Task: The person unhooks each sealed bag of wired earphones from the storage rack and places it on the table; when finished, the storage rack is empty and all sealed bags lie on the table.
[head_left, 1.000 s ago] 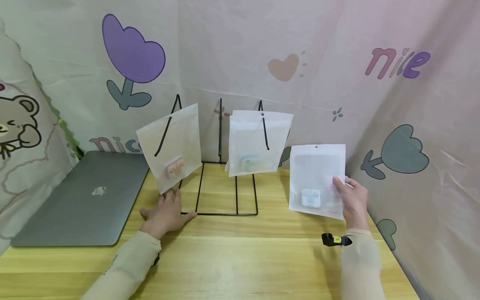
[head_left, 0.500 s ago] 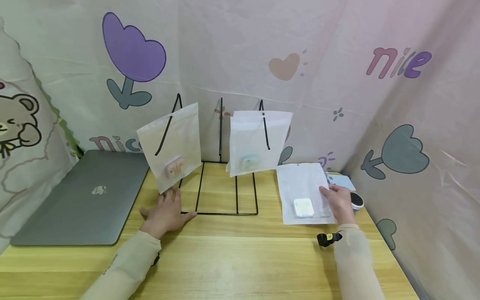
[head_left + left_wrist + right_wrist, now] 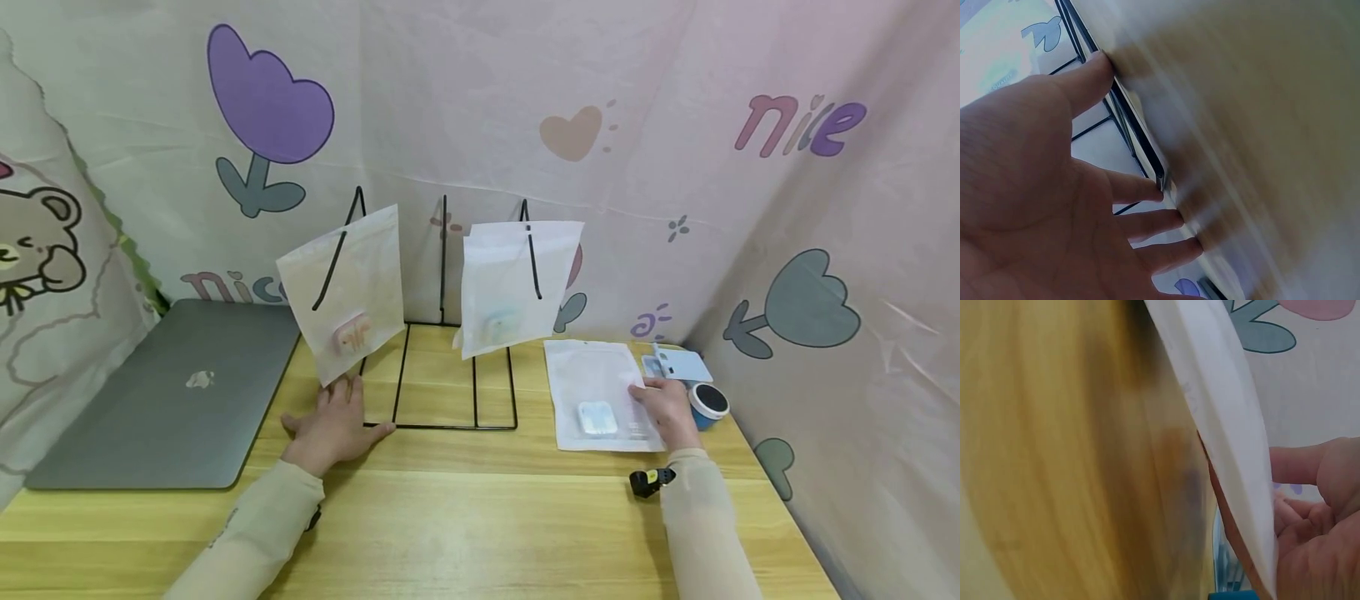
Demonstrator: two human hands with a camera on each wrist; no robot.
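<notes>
A white zip pouch point(image 3: 585, 375) with an earphone case point(image 3: 597, 418) showing through lies low over the right of the table. My right hand point(image 3: 666, 412) pinches its right edge; in the right wrist view the thumb point(image 3: 1297, 465) meets the pouch point(image 3: 1229, 419). With fingers spread, my left hand point(image 3: 330, 429) rests at the front left corner of the black wire rack point(image 3: 450, 428). One pouch point(image 3: 363, 287) with an orange-patterned case hangs on the rack's left hook. Another, whiter pouch point(image 3: 517, 275) with a pale green case hangs on the right hook.
A closed grey laptop point(image 3: 172, 400) lies at the left. At the right back stand a pale blue object point(image 3: 682, 365) and a blue jar-like object point(image 3: 708, 403) with a dark top. A bare upright rod point(image 3: 443, 258) rises mid-rack. Patterned cloth point(image 3: 465, 108) backs the table.
My right hand has lowered the pouch from upright to nearly flat on the table and shifted left, uncovering the blue objects behind. My left hand has stayed in place.
</notes>
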